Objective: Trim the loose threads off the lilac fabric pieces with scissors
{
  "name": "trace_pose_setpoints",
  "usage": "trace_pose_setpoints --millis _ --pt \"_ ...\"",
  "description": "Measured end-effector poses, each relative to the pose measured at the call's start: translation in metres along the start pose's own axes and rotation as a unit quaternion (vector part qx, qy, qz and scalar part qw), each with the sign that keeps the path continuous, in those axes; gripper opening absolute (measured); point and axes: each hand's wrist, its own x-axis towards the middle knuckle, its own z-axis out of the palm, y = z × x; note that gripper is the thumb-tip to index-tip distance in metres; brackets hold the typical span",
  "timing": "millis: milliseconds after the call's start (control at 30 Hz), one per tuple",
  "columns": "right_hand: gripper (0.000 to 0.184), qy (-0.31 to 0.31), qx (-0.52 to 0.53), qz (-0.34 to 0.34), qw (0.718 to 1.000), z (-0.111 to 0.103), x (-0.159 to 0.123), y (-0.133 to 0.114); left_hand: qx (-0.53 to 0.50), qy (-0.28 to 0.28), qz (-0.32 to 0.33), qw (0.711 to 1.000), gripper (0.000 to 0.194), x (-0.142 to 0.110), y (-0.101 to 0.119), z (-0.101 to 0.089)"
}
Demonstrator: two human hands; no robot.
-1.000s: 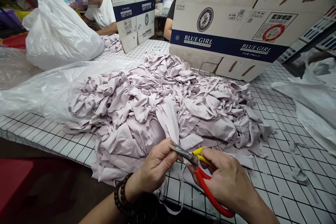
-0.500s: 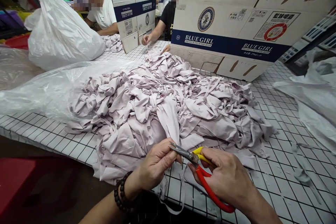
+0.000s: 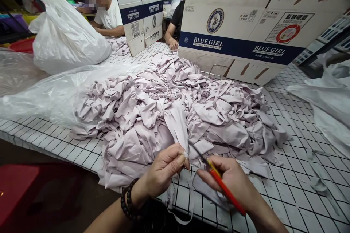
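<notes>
My left hand (image 3: pixel 166 167), with dark beads at the wrist, pinches the end of a pale lilac fabric strip (image 3: pixel 177 123). That strip runs up onto a large heap of the same fabric (image 3: pixel 142 134). Below my fingers a narrow band (image 3: pixel 190 200) hangs in a loop off the table edge. My right hand (image 3: pixel 232 182) is closed around scissors (image 3: pixel 218 180) with red and yellow handles. Their blades point up and left, just right of the pinched fabric and apart from my left fingers. Motion blurs the blades, and they look nearly edge-on.
Beer cartons (image 3: pixel 240 22) stand behind the heap on the grid-patterned table (image 3: pixel 290 189). Plastic bags (image 3: pixel 68 36) lie at left and right. Fabric scraps (image 3: pixel 318 184) lie on the right side. Two people sit across the table, and a red stool (image 3: pixel 19 189) is at lower left.
The scissors have moved away from my left fingertips to the right, turning edge-on. My left hand keeps its pinch. Across the table, a person's raised hand has come down beside the carton.
</notes>
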Motion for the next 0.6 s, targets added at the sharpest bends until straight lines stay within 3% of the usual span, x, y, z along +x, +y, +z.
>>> trace_pose_setpoints --millis 67,133,233,400,533,600 --pt "0.049 -0.041 0.164 0.038 0.985 -0.003 0.002 -0.002 -0.007 0.004 0.005 1.0 0.036 0.001 0.001 0.001" --pt "0.054 -0.057 0.314 0.067 0.945 0.0 0.009 -0.006 0.008 0.007 0.015 1.0 0.036 0.002 0.003 0.004" --pt "0.049 -0.018 0.439 0.113 0.891 0.014 0.027 -0.015 0.06 0.005 0.053 0.997 0.035 0.002 0.006 0.012" --pt "0.045 0.074 0.468 0.084 0.877 0.033 0.058 -0.023 0.166 -0.023 0.088 0.982 0.029 -0.006 0.004 0.03" --pt "0.045 0.152 0.477 0.045 0.864 0.015 0.051 -0.022 0.23 -0.021 0.098 0.968 0.022 -0.02 -0.006 0.038" --pt "0.044 0.193 0.469 0.031 0.861 0.0 0.038 -0.019 0.256 0.016 0.105 0.961 0.023 -0.023 -0.011 0.037"
